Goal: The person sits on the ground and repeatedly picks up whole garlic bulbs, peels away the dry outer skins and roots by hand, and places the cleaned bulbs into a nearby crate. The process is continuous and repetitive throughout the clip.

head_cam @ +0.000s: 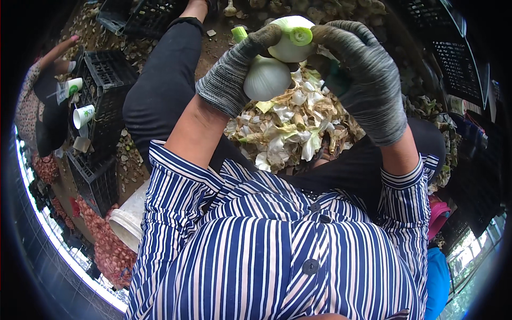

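Observation:
Both my hands wear grey knit gloves with dirt-darkened fingers. My left hand (pixel 240 64) holds a smooth white garlic bulb (pixel 267 82) low in its grasp, and a cut green stem (pixel 239 34) pokes out behind its thumb. Above that, a second white garlic bulb (pixel 292 50) is pinched between the fingers of both hands, its trimmed green stem end facing me. My right hand (pixel 356 72) has its thumb and fingertips at that bulb's right side. Something dark green shows at the right palm; I cannot tell what it is. Beneath the hands lies a heap of garlic skins (pixel 296 120).
Black plastic crates (pixel 108 72) stand at the left, with paper cups (pixel 83 116) on top. Another black crate (pixel 456 52) is at the right. Beside my left arm is a white bucket (pixel 130 218), near red mesh sacks (pixel 104 244). Another person (pixel 40 96) sits at far left.

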`<state>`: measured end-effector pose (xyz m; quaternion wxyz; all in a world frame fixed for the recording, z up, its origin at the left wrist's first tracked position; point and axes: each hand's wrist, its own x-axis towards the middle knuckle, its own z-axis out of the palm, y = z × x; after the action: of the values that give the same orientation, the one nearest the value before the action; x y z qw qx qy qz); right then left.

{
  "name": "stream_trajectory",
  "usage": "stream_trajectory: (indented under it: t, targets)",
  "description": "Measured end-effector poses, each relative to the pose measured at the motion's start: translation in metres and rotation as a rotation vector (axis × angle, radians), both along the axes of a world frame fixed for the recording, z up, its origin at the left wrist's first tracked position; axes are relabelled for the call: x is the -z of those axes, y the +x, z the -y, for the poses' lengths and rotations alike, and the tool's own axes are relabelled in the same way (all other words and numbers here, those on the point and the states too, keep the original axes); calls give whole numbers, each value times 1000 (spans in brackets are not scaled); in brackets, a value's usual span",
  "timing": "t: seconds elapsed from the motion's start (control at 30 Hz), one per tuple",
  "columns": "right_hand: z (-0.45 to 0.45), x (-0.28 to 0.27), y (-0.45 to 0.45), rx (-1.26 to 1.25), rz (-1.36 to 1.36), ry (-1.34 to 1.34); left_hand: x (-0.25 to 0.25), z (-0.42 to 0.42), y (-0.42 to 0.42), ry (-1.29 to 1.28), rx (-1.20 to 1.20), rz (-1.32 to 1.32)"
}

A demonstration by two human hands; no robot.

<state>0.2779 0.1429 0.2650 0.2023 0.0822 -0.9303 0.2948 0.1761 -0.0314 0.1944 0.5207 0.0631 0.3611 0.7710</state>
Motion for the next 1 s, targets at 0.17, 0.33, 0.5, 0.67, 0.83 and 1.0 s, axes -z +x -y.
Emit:
stream_trajectory:
  t: [0.17, 0.33, 0.5, 0.67, 0.83, 1.0]
  targets:
    - [-8, 5, 2, 41, 76, 57, -3, -9, 4, -91, -29, 38]
    - [-10, 6, 4, 41, 139, 109, -5, -10, 9, -46, -51, 142]
    - [-15, 4, 4, -64, 156, -64, -10, -11, 10, 15, -104, 138]
    - [-9, 5, 7, -118, 301, -215, -8, -19, 15, 66, -192, 221]
    - [-23, -12, 6, 13, 383, -563, -7, -10, 9, 83, 5, 59]
    - [-26, -19, 3, 112, 397, -805, 0, -7, 12, -145, 151, -80]
